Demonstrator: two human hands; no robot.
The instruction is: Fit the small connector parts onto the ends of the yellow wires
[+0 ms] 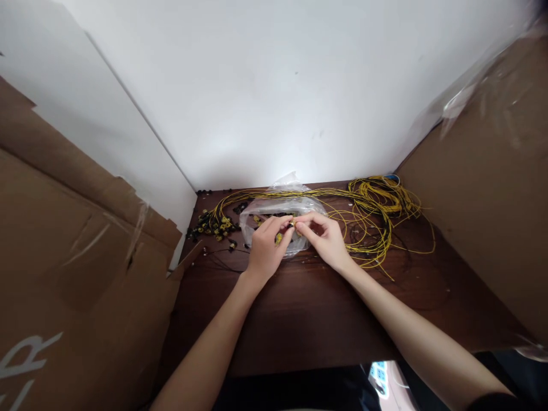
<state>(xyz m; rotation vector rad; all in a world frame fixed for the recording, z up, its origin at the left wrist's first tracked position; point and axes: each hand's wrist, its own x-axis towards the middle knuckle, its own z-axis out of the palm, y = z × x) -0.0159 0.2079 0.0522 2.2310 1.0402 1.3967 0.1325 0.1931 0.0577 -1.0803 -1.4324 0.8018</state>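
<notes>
My left hand (268, 245) and my right hand (327, 237) meet at the middle of the dark wooden table, fingertips almost touching. Between them is a small black-and-yellow connector (292, 224), pinched from both sides and mostly covered by the fingers. Just beneath lies a clear plastic bag (252, 208) with more small black and yellow pieces in it. Yellow wires (299, 194) run behind my hands, from a heap of black-and-yellow connectors (218, 228) on the left to a coiled bundle (381, 197) on the right.
A cardboard box (77, 251) stands close on the left, and a brown cardboard panel with clear film (492, 171) on the right. A white wall (274, 103) closes off the back. The brown tabletop (308, 314) ends near my forearms. Below its edge shows a pale object with blue marks (381, 379).
</notes>
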